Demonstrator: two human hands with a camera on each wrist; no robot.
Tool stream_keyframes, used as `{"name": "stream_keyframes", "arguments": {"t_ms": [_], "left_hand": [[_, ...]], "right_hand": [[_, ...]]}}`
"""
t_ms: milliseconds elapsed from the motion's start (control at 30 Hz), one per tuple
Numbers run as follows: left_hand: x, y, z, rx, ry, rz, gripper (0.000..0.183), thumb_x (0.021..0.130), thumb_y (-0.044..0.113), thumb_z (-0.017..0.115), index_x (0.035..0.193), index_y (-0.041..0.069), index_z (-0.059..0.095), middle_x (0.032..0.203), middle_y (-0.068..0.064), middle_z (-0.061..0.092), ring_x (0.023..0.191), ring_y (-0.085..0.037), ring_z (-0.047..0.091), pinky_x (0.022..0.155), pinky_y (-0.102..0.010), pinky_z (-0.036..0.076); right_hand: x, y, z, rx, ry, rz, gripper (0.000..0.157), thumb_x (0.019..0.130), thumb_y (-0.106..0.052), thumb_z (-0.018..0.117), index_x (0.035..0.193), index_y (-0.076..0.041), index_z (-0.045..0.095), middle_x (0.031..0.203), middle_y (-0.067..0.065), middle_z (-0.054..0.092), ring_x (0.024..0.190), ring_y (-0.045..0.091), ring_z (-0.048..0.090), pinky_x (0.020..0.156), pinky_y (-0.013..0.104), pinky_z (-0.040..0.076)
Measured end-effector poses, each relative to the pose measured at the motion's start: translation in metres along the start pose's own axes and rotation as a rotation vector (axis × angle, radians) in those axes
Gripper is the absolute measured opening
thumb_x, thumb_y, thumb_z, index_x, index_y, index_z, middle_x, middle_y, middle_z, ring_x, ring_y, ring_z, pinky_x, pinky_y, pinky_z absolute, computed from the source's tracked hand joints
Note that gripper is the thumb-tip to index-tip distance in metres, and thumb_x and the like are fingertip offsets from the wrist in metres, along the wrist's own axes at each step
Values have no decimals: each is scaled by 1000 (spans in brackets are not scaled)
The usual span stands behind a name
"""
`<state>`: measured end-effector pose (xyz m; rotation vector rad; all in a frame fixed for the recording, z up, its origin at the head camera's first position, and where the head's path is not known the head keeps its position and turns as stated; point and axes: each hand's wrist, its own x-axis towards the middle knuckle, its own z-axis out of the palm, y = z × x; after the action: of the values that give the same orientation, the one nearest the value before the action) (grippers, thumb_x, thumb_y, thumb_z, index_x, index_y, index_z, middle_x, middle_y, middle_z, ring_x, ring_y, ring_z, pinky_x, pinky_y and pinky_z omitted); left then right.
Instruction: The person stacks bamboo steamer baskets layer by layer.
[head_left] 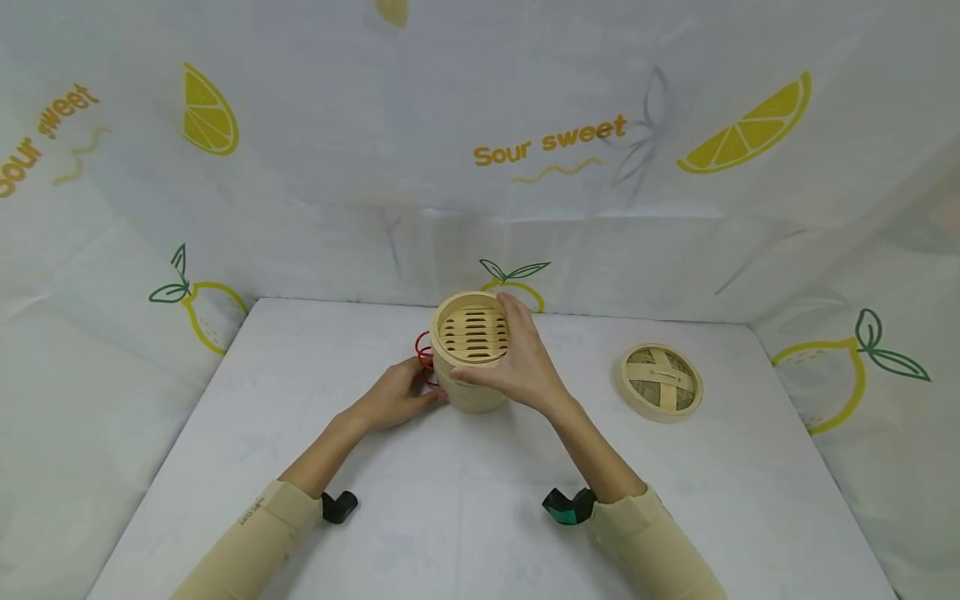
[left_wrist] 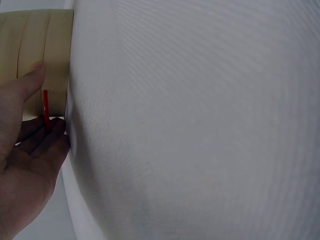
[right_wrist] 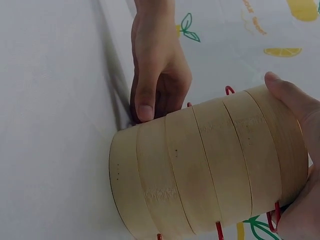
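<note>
Several round bamboo steamer baskets [right_wrist: 200, 165] stand stacked in the middle of the table, with red cord loops [head_left: 423, 354] on their sides. Slats show inside the top basket [head_left: 474, 333]. My right hand [head_left: 527, 354] grips that top basket by its rim, thumb on the near side and fingers round the far right side. Low on the stack's left side, my left hand [head_left: 397, 394] holds the wall between thumb and fingers. In the left wrist view its fingers lie beside a red loop [left_wrist: 46, 107] near the tabletop.
A bamboo steamer lid [head_left: 662, 381] with crossed bands lies on the white table [head_left: 465, 517] to the right of the stack. Behind the table hangs a white cloth [head_left: 337, 150] printed with lemons and lettering. Black wrist mounts [head_left: 570, 506] stick out from both sleeves.
</note>
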<state>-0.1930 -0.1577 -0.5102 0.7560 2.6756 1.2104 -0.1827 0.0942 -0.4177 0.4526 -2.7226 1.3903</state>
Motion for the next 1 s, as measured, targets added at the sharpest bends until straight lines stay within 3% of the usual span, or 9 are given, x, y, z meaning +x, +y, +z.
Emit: {"name": "stream_keyframes", "arguments": {"t_ms": [400,733,1000], "left_hand": [[0,1,1,5,11,4,55,97,22,84,143,2,62,132,-12,74,122,-23,69,108,-49,56],[-1,1,1,6,7,-12,54,98,23,84,143,2,62,131,-11,74,122,-23,69,108,-49,57],[-1,2,0,6,8,-16,54,98,24,83,142,3,62,129,-10,74,118,-22,68,105,-48,57]], "right_hand": [[-6,7,-2,-14,24,-52,131,72,-44,102,171,-5,25,179,14,25,166,38,29,132,64,30],[-15,16,-11,25,60,-139,119,74,-34,102,168,-6,34,175,16,33,162,39,35,128,68,35],[-21,23,-17,15,104,-209,114,73,-30,102,166,-7,39,171,12,41,160,34,41,129,64,35]]}}
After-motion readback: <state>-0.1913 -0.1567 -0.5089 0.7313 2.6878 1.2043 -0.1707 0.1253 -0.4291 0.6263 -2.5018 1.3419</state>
